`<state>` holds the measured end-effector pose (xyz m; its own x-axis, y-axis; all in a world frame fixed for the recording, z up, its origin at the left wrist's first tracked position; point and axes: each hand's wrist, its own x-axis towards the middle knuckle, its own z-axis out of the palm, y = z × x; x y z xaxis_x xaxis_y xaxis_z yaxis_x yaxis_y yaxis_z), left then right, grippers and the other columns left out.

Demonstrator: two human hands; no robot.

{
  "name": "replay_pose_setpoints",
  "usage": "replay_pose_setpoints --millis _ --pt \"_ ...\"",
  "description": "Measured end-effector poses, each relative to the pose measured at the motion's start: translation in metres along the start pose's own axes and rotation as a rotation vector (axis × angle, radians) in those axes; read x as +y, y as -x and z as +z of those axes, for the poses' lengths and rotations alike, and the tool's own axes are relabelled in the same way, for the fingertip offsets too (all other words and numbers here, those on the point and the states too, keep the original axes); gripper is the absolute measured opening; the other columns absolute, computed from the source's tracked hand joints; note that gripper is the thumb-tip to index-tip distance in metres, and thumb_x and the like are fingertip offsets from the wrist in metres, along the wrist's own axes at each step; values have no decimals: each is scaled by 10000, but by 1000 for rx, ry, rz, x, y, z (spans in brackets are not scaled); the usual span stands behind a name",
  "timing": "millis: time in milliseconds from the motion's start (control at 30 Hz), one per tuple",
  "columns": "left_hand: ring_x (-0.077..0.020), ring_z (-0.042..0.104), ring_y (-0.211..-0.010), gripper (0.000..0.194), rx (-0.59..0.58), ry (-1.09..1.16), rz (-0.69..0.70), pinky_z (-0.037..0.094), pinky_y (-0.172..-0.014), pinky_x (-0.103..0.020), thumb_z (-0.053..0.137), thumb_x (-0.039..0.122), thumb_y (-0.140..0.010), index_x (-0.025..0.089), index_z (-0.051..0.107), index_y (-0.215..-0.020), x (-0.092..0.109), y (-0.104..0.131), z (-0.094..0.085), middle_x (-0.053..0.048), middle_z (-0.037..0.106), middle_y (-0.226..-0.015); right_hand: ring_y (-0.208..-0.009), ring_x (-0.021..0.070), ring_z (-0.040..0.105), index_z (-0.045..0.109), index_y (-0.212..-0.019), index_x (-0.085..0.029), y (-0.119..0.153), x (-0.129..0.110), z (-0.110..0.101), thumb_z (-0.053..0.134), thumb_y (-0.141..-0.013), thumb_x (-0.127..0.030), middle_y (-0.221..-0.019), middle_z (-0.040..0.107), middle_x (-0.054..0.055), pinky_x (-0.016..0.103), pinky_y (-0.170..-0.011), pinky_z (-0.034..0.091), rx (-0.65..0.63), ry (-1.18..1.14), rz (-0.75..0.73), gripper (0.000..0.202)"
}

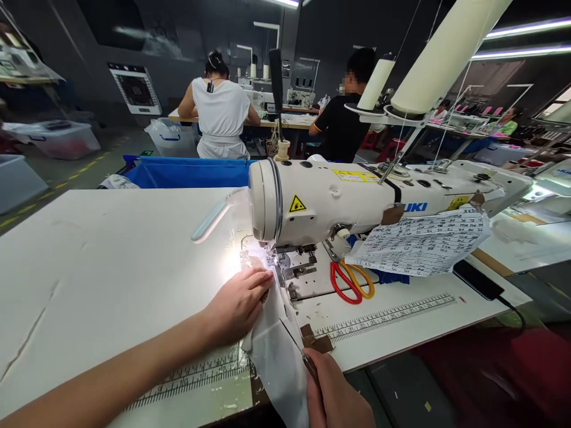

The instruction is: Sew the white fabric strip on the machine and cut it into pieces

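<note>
A white sewing machine [321, 196] stands on the white table, its lamp lighting the needle area. White fabric [279, 351] runs from near the presser foot over the table's front edge. My left hand [241, 300] presses on the fabric just in front of the foot, fingers together. In my right hand [332, 386] is an awl [310, 364] with a thin metal point, directed up and left over the fabric. Part of the fabric hangs beside my right hand.
Scissors [352, 282] with red and yellow handles lie right of the needle area. Handwritten paper [423, 244] hangs from the machine. A phone [477, 279] lies at right. Beyond the table are a blue cloth bin [191, 172] and two seated people.
</note>
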<state>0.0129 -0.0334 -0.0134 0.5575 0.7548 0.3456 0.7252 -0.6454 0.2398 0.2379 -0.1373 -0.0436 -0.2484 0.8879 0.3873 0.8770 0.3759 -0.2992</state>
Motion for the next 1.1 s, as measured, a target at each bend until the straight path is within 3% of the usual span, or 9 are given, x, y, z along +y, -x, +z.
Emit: replay_pose_setpoints --millis 100,333,633,1100 --pt "-261 503 -1236 427 -31 -5 3 465 -1072 -489 353 154 -910 103 559 -1281 -4 2 1 -117 585 -1315 -726 200 735 565 -1145 -219 -1 -2 -3 305 -965 -200 -968 728 83 236 -502 554 17 1 -20 316" --pt "-315 411 -1339 473 -68 -130 23 399 -1122 -524 347 218 -931 28 489 -1341 3 3 6 -180 495 -1409 -561 166 672 561 -1126 -197 -17 -6 -7 347 -887 -120 -942 709 82 219 -439 496 30 28 -58 330" --pt "-334 499 -1217 429 -36 -160 16 486 -1025 -513 313 167 -920 -20 558 -1219 15 -5 -3 -245 544 -1290 -657 164 698 519 -1128 -196 -33 -4 -12 360 -884 -105 -933 688 63 211 -460 500 -60 34 -137 305" --pt "-353 433 -1314 467 -14 -241 40 404 -1066 -531 340 181 -919 -29 531 -1291 24 7 4 -241 521 -1361 -664 162 664 511 -1117 -205 -49 -11 -5 342 -892 -97 -896 657 50 217 -504 460 -72 4 -140 301"
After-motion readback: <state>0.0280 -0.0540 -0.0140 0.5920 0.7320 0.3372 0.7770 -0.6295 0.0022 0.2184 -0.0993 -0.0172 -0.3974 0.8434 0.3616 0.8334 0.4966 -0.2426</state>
